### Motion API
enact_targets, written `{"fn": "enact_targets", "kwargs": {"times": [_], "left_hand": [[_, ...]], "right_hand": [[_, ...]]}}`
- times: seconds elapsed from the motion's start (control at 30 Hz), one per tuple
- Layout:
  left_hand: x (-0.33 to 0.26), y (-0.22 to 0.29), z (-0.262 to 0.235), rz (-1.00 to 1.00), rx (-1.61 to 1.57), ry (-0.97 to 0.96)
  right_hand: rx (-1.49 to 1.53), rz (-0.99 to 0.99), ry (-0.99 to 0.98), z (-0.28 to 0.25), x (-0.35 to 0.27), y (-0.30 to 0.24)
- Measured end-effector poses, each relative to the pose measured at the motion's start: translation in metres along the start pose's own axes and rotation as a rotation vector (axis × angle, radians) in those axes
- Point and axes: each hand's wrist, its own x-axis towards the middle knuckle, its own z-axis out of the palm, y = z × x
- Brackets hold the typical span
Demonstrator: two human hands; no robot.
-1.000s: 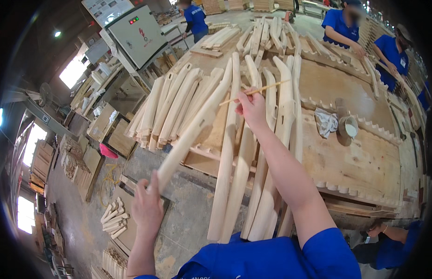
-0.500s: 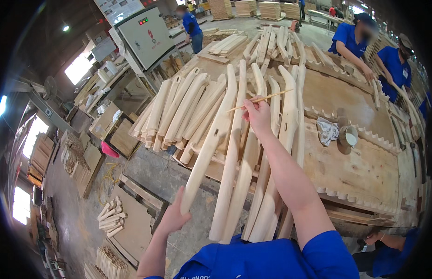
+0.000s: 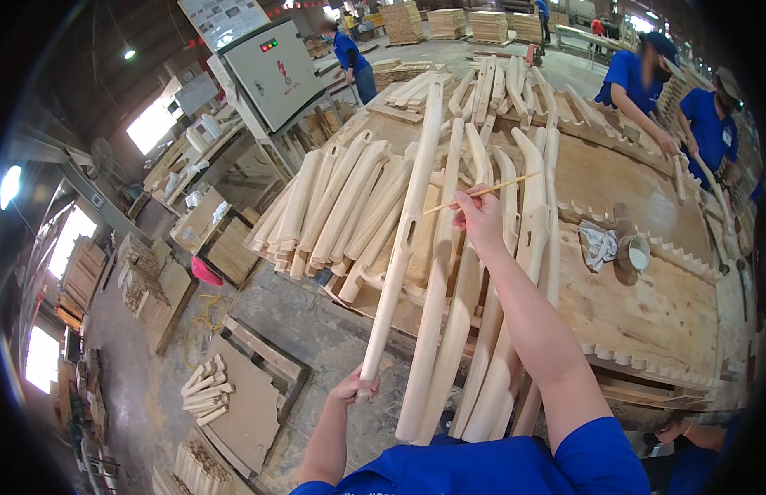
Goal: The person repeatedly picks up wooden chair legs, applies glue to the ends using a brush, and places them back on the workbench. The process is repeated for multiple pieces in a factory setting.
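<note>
My left hand [image 3: 354,386] is closed round the near end of a long pale wooden chair leg [image 3: 404,247] with a slot cut in its side. The leg slants away from me over the table, its far end above other pieces. My right hand [image 3: 479,221] pinches a thin wooden stick [image 3: 513,183] that lies crosswise above the row; the stick's left tip is close to the slotted leg. To the right of that leg lie several similar legs [image 3: 432,330], near ends toward my body. Another slotted leg [image 3: 533,231] lies beneath and beside my right forearm.
A pile of wooden pieces [image 3: 342,198] covers the table's left side. On the right stand a cup [image 3: 636,254] and crumpled foil-like material [image 3: 598,246]. Two people in blue [image 3: 635,87] work across the table. An electrical cabinet [image 3: 276,74] stands at back left.
The leg in my left hand has turned about its length, its far end now higher and looking straighter. My left fingers have wrapped round its near end. My right hand still holds the stick.
</note>
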Motion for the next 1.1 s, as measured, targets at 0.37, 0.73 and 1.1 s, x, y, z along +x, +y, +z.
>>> {"fn": "enact_targets", "kwargs": {"times": [0.37, 0.73, 1.1], "left_hand": [[-0.018, -0.008, 0.017, 0.071, -0.124, -0.003], [-0.035, 0.023, 0.04, 0.077, 0.097, 0.154], [-0.032, 0.01, 0.024, 0.072, 0.045, 0.097]], "right_hand": [[0.134, -0.025, 0.041, -0.002, -0.002, -0.001], [-0.263, -0.147, -0.183, 0.023, -0.009, 0.009], [-0.259, -0.16, -0.121, 0.033, -0.001, 0.005]]}}
